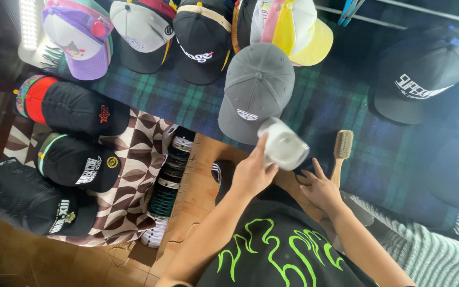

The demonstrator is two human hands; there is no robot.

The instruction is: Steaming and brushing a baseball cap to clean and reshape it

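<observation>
My left hand grips a white plastic cup, tilted on its side, just below the brim of a grey cap lying on the tartan cloth. Resting open at the cloth's near edge, my right hand has its fingers spread, close to the handle of a wooden brush. The brush lies bristles up, just right of the cup.
Several caps line the back of the cloth; a black cap sits at right. Three black caps rest on a brown patterned cloth at left. A stack of caps stands beside it on the tiled floor. A striped towel lies bottom right.
</observation>
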